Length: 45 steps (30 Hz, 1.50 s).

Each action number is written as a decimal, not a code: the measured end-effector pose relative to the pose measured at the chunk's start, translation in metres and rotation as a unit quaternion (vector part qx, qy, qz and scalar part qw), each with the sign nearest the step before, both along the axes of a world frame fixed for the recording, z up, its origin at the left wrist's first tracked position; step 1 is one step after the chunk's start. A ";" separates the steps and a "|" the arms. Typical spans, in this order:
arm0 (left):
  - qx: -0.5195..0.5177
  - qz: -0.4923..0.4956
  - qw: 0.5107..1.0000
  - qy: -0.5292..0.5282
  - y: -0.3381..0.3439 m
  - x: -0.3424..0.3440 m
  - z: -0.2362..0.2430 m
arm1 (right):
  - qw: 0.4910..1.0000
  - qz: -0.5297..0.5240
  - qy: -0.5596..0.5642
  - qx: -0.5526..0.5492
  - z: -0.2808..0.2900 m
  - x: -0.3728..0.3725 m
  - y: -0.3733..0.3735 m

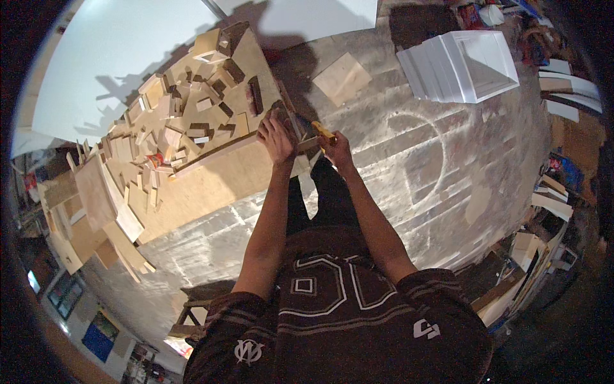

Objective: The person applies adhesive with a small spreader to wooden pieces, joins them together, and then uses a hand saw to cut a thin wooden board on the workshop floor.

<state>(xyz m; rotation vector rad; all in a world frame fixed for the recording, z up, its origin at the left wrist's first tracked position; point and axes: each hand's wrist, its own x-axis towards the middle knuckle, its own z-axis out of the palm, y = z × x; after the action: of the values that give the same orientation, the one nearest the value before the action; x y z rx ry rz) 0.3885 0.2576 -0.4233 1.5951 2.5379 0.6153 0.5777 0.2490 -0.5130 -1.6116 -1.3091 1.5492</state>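
Note:
My left hand rests at the near right corner of a plywood-topped bench, fingers stretched and slightly spread over its edge. What lies under the palm is hidden. Just to its right, beyond the bench edge, my right hand is closed around a yellow-handled tool. The tool's dark front part points toward the bench corner; its exact kind is too small to make out. A dark reddish-brown block lies on the bench beyond my left hand.
Many wood offcuts are scattered over the bench, with longer boards piled at its left end. A flat wooden square lies on the concrete floor. Stacked white bins stand far right. More scrap boards line the right side.

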 end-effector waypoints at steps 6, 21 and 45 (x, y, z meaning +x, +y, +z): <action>0.001 0.000 0.999 -0.045 0.004 -0.001 0.007 | 0.997 0.008 -0.056 0.044 -0.009 0.000 0.004; 0.026 0.000 0.999 -0.035 0.005 0.005 -0.005 | 0.966 -0.208 0.105 -0.110 0.096 0.030 0.021; -0.054 0.022 0.998 0.038 0.001 -0.003 -0.013 | 0.989 0.023 0.009 -0.145 0.315 -0.035 -0.039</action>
<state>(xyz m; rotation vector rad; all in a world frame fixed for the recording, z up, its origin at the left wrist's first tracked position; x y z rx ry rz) 0.3853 0.2582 -0.4363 1.5585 2.6171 0.4213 0.5428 0.2096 -0.1984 -1.7439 -1.1602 1.8482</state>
